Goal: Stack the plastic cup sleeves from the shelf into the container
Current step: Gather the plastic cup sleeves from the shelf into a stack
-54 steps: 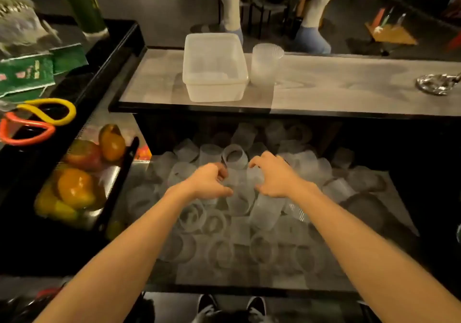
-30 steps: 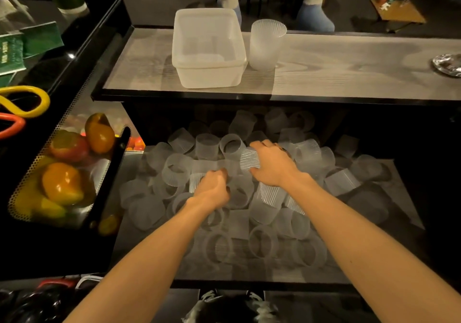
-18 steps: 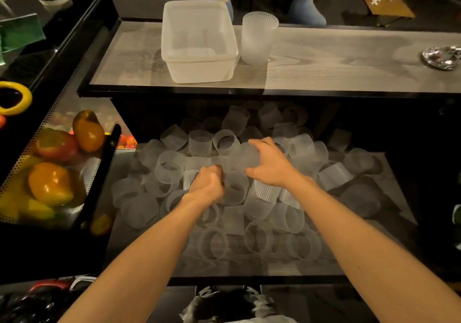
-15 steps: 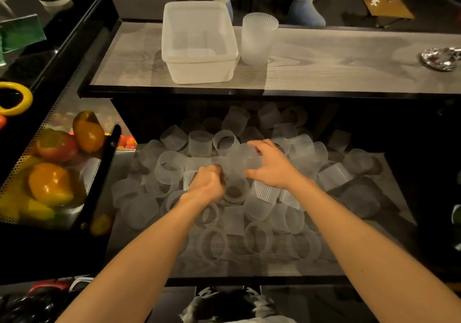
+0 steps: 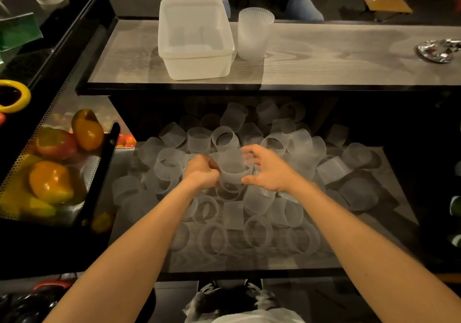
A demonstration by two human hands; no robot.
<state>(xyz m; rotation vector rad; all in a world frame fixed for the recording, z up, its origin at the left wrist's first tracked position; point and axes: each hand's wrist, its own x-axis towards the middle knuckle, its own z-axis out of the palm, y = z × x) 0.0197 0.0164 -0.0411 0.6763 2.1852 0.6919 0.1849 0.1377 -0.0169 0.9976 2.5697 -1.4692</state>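
Note:
Several translucent ribbed cup sleeves lie jumbled on the lower shelf. Above the pile, one cup sleeve is held up between both hands. My left hand pinches its left edge with curled fingers. My right hand curves round its right side, fingertips at the rim and thumb at the bottom edge. The empty white plastic container stands on the upper shelf. A tall stack of sleeves stands upright just right of it.
A black mesh tray of peppers and fruit sits to the left of the lower shelf. A yellow ring lies on the black side table. Crumpled foil lies at the upper shelf's right end. A person's feet stand behind it.
Both hands rose slightly from the pile and came together on one sleeve. My right hand loosened from a flat grasp on the pile into a curve round that sleeve.

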